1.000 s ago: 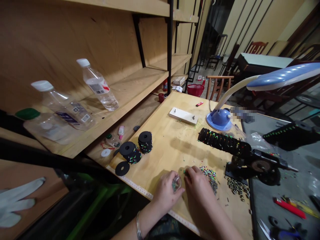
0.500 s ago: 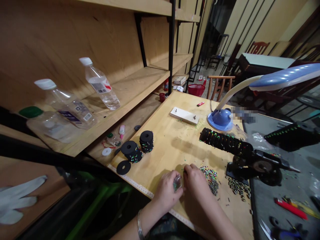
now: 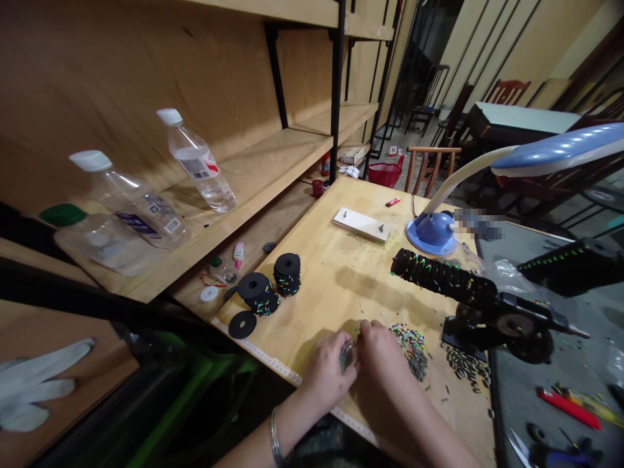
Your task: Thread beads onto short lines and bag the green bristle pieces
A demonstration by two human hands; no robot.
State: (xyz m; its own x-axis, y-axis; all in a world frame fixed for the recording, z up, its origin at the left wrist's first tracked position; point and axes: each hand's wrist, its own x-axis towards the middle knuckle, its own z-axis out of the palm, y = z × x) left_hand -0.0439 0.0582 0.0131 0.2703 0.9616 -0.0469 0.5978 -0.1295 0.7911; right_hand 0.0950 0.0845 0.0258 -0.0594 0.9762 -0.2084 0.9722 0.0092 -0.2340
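Observation:
My left hand is wrapped round a small clear container with greenish bits inside. My right hand is right beside it, its fingers pressed together near the container's far edge; what they pinch, if anything, is hidden. To the right of my right hand lies a pile of small multicoloured pieces, with small grey pieces on its near side. Farther right, metallic pieces are heaped beneath a black hand-tool-like machine. A black ridged roll studded with coloured bits extends from it.
Stacked black discs and a loose black disc are at the table's left edge. A white block with two bolts and a blue lamp stand farther back. Plastic bottles line the left shelf. Right: a red-handled tool.
The view has shifted very slightly. Both hands stay close together, with the container still in my left hand; only slight finger movement shows.

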